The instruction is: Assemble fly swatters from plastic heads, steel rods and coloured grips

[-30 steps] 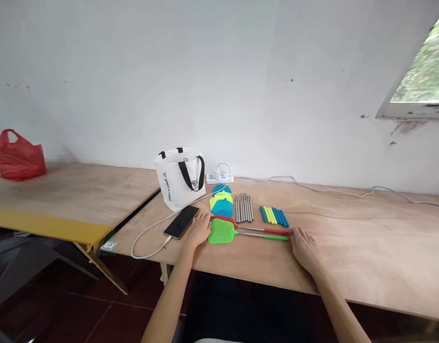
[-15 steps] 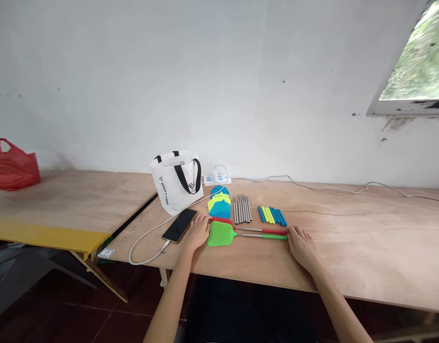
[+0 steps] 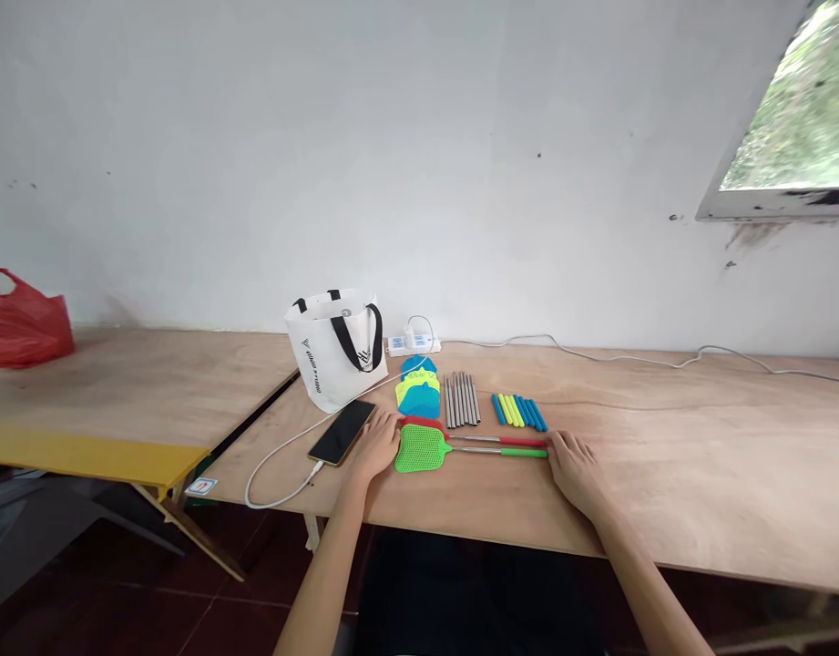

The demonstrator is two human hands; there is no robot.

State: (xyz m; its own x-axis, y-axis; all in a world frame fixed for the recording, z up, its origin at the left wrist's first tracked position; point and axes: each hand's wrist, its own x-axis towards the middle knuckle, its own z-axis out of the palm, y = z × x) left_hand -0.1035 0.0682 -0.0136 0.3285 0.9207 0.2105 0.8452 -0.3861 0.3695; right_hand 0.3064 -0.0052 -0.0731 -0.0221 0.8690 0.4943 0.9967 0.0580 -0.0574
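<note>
Two fly swatters lie side by side on the table, a green fly swatter (image 3: 421, 448) in front and a red fly swatter (image 3: 521, 441) partly under it. My left hand (image 3: 378, 445) rests flat beside the swatter heads, fingertips by the red head's edge. At the handle ends, my right hand (image 3: 573, 465) lies with its fingers loosely out, touching or nearly touching the grips. Behind are stacked blue and yellow swatter heads (image 3: 419, 401), several metal rods (image 3: 462, 401) in a row, and several blue and yellow handle grips (image 3: 519, 412).
A black phone (image 3: 342, 433) on a white charging cable lies left of my left hand. Behind it stand a white tote bag (image 3: 333, 355) and a power strip (image 3: 414, 344). A red plastic bag (image 3: 26, 323) sits on the neighbouring table (image 3: 152, 392).
The view has shifted very slightly. Both hands and the swatters stay in place.
</note>
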